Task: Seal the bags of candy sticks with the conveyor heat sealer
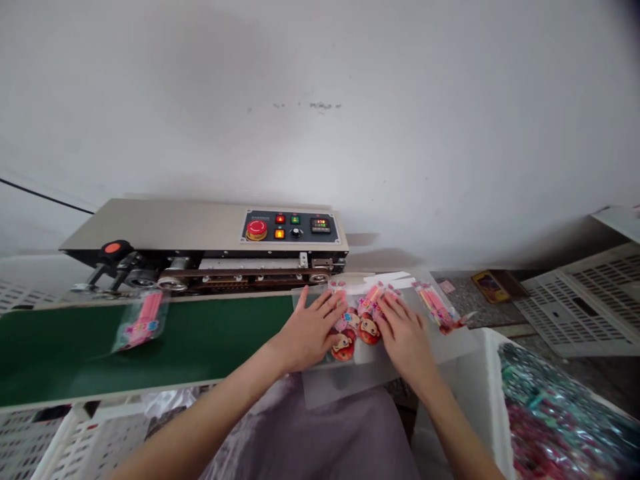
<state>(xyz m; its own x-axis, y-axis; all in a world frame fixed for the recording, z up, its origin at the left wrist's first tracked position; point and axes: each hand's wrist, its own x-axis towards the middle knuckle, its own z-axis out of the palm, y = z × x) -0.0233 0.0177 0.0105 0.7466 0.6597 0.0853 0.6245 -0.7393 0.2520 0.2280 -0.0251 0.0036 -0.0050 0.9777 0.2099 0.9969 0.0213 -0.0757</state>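
Observation:
My left hand lies with fingers outstretched over a clear packet that carries a red-haired cartoon figure. Beside it, my right hand rests its spread fingers on the edge of a second such packet, with pink pieces showing at its top. Both packets are on a translucent plastic sheet at the belt's right end. Another pink packet lies just right of my right hand. The undersides of my fingers are hidden.
A band sealing machine with lit buttons stands against the wall. On its green conveyor belt lies a pink packet. A white foam box holds many shiny packets at lower right. White plastic crates stand behind it.

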